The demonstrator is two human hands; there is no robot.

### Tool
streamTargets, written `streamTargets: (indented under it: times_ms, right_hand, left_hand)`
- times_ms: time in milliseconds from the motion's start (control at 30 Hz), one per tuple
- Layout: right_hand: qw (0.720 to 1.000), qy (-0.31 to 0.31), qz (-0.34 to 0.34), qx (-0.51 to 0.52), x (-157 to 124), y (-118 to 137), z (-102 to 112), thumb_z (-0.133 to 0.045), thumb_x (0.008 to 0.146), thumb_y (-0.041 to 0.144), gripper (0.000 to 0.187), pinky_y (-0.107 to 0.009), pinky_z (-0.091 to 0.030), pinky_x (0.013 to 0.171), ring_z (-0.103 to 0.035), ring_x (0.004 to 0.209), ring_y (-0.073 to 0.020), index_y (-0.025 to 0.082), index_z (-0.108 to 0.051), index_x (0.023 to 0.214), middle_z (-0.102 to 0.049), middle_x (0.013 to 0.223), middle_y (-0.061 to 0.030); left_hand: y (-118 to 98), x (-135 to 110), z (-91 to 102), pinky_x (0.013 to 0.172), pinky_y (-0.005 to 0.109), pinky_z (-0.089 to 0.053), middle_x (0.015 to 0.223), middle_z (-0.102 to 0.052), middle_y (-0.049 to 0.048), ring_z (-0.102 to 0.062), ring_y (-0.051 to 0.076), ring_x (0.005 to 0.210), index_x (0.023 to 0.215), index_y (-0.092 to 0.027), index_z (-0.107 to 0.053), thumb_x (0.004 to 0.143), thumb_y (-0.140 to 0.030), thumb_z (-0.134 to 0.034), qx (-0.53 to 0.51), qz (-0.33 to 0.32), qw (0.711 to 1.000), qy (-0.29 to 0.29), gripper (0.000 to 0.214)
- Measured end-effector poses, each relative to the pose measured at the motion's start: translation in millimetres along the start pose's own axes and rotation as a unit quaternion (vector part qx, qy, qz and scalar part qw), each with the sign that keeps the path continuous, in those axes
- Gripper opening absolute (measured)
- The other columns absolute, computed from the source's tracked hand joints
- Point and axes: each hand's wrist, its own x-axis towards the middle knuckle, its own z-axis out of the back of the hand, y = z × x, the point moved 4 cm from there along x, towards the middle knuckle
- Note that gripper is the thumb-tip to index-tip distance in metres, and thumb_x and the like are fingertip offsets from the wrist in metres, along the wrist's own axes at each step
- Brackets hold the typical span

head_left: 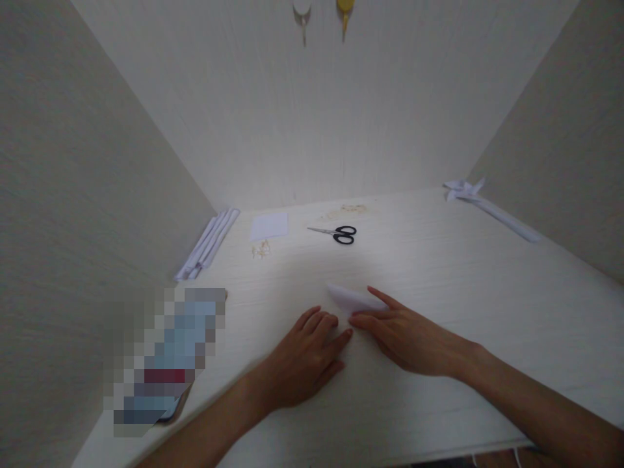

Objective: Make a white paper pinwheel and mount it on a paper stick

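While right hand (409,339) touches one white paper (347,299) | scissors (337,231): 1 | hooks (345,6): 2

Shows bare, slim left hand (305,361) and bare, slim right hand (414,338), both with narrow, tapering fingers (336,348). Continues into smooth, slender, bare left forearm (229,413) and matching right forearm (531,400), broadening toward view edge. Has small rounded wrist bump (480,349) on right. Includes dim dark patch (439,463) at bottom; can't tell if clothing. Can't make out nails clearly.
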Motion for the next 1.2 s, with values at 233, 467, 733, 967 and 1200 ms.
streamTargets:
  times_ms: [233,467,733,967,1200]
  right_hand:
    - [1.0,-0.017,0.006,0.0,-0.5,-1.1,-2.1,-0.032,0.079,0.006,0.035,-0.038,-0.008,0.107,-0.056,0.098,-0.0127,0.014,-0.045,0.11,-0.061,0.105,-0.0062]
    - [1.0,-0.015,0.007,0.0,-0.1,-1.0,-2.0,-0.033,0.08,0.005,0.034,-0.038,-0.006,0.107,-0.056,0.097,-0.0126,0.013,-0.045,0.111,-0.061,0.103,-0.0058]
    - [1.0,-0.004,0.0,0.011,-0.1,-1.0,-0.9,-0.032,0.079,0.005,0.035,-0.038,-0.008,0.107,-0.056,0.098,-0.0135,0.014,-0.045,0.11,-0.061,0.104,-0.0069]
    - [0.998,0.008,-0.03,0.06,1.0,-1.3,3.1,-0.031,0.079,0.005,0.036,-0.037,-0.012,0.105,-0.06,0.087,-0.0122,0.014,-0.041,0.113,-0.064,0.093,-0.0054]
    - [0.997,0.019,-0.031,0.074,1.8,-2.2,0.8,-0.031,0.078,0.003,0.039,-0.037,-0.012,0.106,-0.058,0.093,-0.0119,0.013,-0.04,0.115,-0.062,0.101,-0.007]
  left_hand:
    - [0.8,0.3,-1.7,0.097,0.044,-0.027,0.106,-0.044,0.0098,-0.038,0.023,0.104,0.118,-0.016,-0.039,0.08,-0.028,-0.041,-0.002,0.004,1.0,0.001,0.04]
    - [0.3,-0.2,-1.3,0.097,0.045,-0.027,0.106,-0.044,0.0099,-0.038,0.022,0.103,0.118,-0.016,-0.04,0.08,-0.029,-0.041,-0.005,0.002,1.0,0.003,0.04]
    - [1.7,-0.1,-1.1,0.097,0.044,-0.028,0.107,-0.045,0.0104,-0.037,0.023,0.104,0.118,-0.015,-0.04,0.081,-0.029,-0.04,-0.012,-0.005,1.0,-0.008,0.04]
    - [2.8,-0.8,1.5,0.095,0.043,-0.03,0.106,-0.046,0.0115,-0.038,0.022,0.103,0.115,-0.012,-0.042,0.082,-0.028,-0.037,-0.034,-0.016,0.999,-0.02,0.037]
    - [2.9,-0.9,-0.4,0.092,0.044,-0.033,0.108,-0.043,0.012,-0.037,0.023,0.105,0.12,-0.015,-0.038,0.081,-0.028,-0.04,-0.053,-0.002,0.999,-0.01,0.041]
